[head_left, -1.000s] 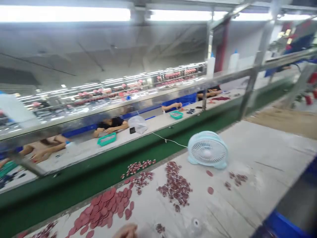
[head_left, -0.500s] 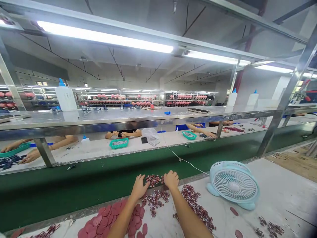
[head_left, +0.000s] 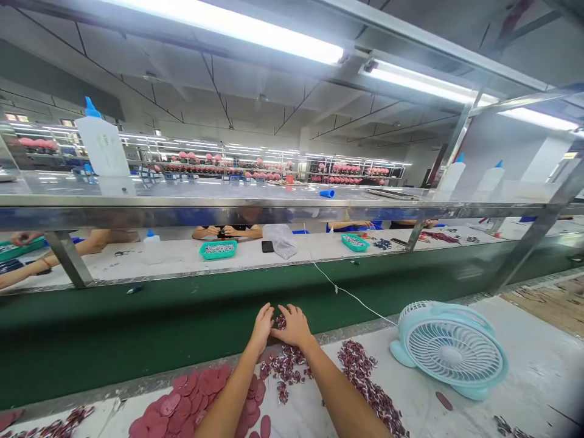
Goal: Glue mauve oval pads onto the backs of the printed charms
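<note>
My left hand (head_left: 261,325) and my right hand (head_left: 293,327) are close together over the near edge of the green belt (head_left: 173,328). Between them shows a small cluster of dark-red and white pieces (head_left: 281,321), partly hidden by my fingers. Both hands are open and cupped at its sides, the right fingers spread and curved. Just below lies a loose scatter of like pieces (head_left: 285,365) on the white worktop (head_left: 301,413). A pile of flat, dusty-red oval pieces (head_left: 176,404) spreads beside and beyond my left forearm. To the right of my right forearm runs a longer heap of small pieces (head_left: 365,380).
A light-blue fan (head_left: 451,350) stands at the right, its white cable (head_left: 356,302) crossing the belt. A metal shelf (head_left: 219,202) spans the front, bearing a white bottle (head_left: 103,146). Beyond the belt are green trays (head_left: 218,250) and co-workers' hands (head_left: 223,232).
My hands have come together, the right moving left, narrowing the cluster between them. The view has shifted, and the fan sits farther right in it.
</note>
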Available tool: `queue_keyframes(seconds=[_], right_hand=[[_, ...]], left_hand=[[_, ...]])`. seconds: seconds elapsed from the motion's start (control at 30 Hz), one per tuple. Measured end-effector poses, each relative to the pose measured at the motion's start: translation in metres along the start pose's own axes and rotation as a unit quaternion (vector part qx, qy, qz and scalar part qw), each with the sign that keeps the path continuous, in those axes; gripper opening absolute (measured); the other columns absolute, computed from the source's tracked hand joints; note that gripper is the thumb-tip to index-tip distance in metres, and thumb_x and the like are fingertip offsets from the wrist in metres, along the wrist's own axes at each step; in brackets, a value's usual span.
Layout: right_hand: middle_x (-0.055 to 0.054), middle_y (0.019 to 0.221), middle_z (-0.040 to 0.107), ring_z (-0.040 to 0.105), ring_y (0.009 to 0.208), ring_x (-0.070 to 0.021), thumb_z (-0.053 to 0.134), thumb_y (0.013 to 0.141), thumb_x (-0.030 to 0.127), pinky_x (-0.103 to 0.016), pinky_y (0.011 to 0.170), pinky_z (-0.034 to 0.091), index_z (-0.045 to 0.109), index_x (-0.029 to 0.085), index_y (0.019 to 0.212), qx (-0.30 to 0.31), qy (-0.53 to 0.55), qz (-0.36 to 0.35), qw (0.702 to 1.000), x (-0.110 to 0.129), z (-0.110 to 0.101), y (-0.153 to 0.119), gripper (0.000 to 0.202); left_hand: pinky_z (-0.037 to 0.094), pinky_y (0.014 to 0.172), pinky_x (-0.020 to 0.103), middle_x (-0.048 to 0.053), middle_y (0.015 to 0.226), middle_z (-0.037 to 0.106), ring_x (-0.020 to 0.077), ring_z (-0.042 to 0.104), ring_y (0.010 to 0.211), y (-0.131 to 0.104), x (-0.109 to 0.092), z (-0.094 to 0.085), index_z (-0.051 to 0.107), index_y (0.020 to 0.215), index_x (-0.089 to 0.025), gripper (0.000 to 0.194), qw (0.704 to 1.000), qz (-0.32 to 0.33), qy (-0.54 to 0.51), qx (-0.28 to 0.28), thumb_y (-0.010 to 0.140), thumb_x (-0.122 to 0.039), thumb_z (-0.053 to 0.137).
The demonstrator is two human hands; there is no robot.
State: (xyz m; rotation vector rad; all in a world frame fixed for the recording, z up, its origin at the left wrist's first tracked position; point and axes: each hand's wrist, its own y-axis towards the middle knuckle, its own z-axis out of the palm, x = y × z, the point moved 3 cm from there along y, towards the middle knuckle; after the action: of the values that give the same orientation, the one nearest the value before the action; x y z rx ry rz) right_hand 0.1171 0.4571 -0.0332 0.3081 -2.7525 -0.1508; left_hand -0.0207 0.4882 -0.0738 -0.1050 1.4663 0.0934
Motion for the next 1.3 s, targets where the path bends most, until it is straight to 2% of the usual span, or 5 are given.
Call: queue_keyframes(seconds=[0.3, 0.6, 0.93, 1.1, 1.3], right_hand=[[-0.010, 0.139, 0.063, 0.059, 0.130, -0.0301, 0.064, 0.097, 0.049, -0.058, 0.111, 0.049, 0.065, 0.021, 0.127, 0.010, -0.049, -0.022, 0.999, -0.012, -0.018, -0.011, 0.042], [-0.009, 0.127, 0.070, 0.070, 0.109, -0.0232, 0.065, 0.098, 0.040, -0.047, 0.095, 0.061, 0.065, 0.018, 0.125, 0.058, -0.056, 0.053, 0.995, -0.010, -0.037, -0.017, 0.034], [-0.007, 0.122, 0.072, 0.070, 0.106, -0.0219, 0.066, 0.098, 0.040, -0.045, 0.094, 0.061, 0.067, 0.019, 0.120, 0.058, -0.009, 0.067, 0.996, -0.095, -0.134, -0.077, 0.031], [-0.006, 0.112, 0.073, 0.071, 0.100, -0.0208, 0.065, 0.098, 0.043, -0.044, 0.092, 0.060, 0.069, 0.016, 0.112, 0.009, 0.000, 0.172, 0.985, -0.154, -0.155, -0.145, 0.030], [-0.006, 0.113, 0.073, 0.071, 0.100, -0.0203, 0.063, 0.099, 0.042, -0.043, 0.091, 0.061, 0.068, 0.017, 0.114, -0.027, 0.052, 0.260, 0.964, -0.167, -0.141, -0.170, 0.030]], left_hand=[[0.062, 0.091, 0.051, 0.009, 0.122, 0.073, 0.0266, 0.072, 0.106, -0.037, -0.028, -0.055, 0.068, 0.118, -0.019, 0.033, 0.996, -0.074, -0.048, 0.001, 0.094, -0.041, 0.068], [0.061, 0.092, 0.051, 0.008, 0.119, 0.074, 0.0261, 0.072, 0.105, -0.076, -0.069, -0.062, 0.068, 0.117, -0.019, 0.032, 0.997, -0.054, -0.049, 0.032, 0.094, -0.041, 0.067], [0.061, 0.092, 0.051, 0.009, 0.117, 0.075, 0.0258, 0.073, 0.103, -0.107, -0.061, -0.050, 0.068, 0.117, -0.018, 0.036, 0.997, -0.017, 0.016, 0.077, 0.095, -0.047, 0.064], [0.062, 0.089, 0.050, 0.007, 0.113, 0.075, 0.0246, 0.073, 0.099, -0.096, -0.045, -0.005, 0.069, 0.113, -0.018, 0.032, 0.984, 0.023, 0.125, 0.121, 0.095, -0.044, 0.065], [0.058, 0.101, 0.055, 0.010, 0.134, 0.070, 0.0285, 0.067, 0.118, -0.081, -0.037, 0.118, 0.069, 0.117, -0.022, 0.028, 0.939, 0.120, 0.242, 0.214, 0.093, -0.036, 0.070]])
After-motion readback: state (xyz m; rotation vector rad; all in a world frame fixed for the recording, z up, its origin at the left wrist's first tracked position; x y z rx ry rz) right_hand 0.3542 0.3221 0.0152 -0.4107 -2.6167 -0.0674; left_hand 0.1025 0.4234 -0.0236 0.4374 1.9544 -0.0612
